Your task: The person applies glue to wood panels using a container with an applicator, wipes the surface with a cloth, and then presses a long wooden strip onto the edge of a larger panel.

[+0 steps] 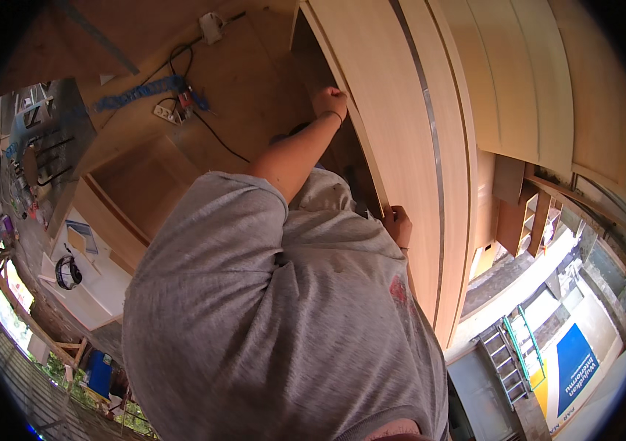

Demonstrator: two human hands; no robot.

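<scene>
A long light wood-grain panel (383, 81) with a dark lengthwise strip runs down in front of me. My left hand (330, 101) is closed like a fist against its near edge, toward the far end. Whatever lies inside those fingers is hidden. Lower along the same edge, my right hand (398, 225) has its fingers curled round the panel's rim. My grey shirt covers much of the right forearm. Between the panel and my body lies a dark gap.
A white power strip (166, 113) with black cables and a blue-handled tool (199, 101) lie on a brown board to the left. An open wooden box (133, 187) sits nearer. More boards (519, 73) stand at the right, with ladders (508, 360) beyond.
</scene>
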